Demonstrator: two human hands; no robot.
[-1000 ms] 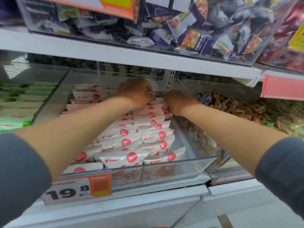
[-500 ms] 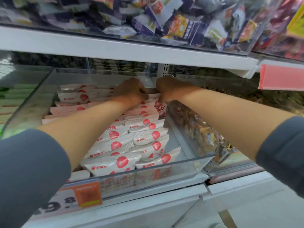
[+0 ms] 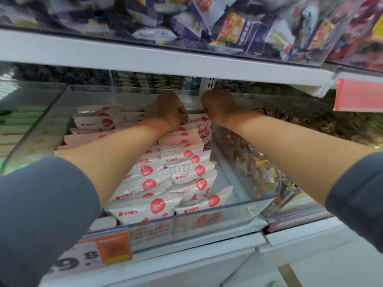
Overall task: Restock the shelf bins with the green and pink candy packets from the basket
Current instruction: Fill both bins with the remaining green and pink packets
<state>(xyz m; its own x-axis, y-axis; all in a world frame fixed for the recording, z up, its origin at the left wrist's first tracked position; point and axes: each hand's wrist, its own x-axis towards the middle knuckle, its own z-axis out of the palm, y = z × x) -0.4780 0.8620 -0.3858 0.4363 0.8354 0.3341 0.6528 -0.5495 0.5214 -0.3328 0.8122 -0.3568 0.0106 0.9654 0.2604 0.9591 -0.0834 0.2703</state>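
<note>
Rows of pink candy packets (image 3: 149, 183), white with a red dot, fill a clear plastic bin (image 3: 244, 210) on the middle shelf. Both my arms reach to the back of this bin. My left hand (image 3: 167, 111) and my right hand (image 3: 220, 105) are curled side by side over the rearmost packets. Between and just below them one pink packet (image 3: 204, 129) stands upright, and the fingertips of both hands pinch its top edge. Green candy packets (image 3: 20, 121) lie in the neighbouring bin on the left. The basket is out of view.
The shelf board above (image 3: 145, 56) hangs low over my hands and carries a bin of purple and mixed packets (image 3: 238, 27). A bin of brown and gold candies (image 3: 259, 162) stands to the right. An orange price tag (image 3: 116, 247) sits on the shelf front.
Both hands have moved further back and a little closer together in the pink bin. The rear packet now stands upright under them. The camera has leaned in closer.
</note>
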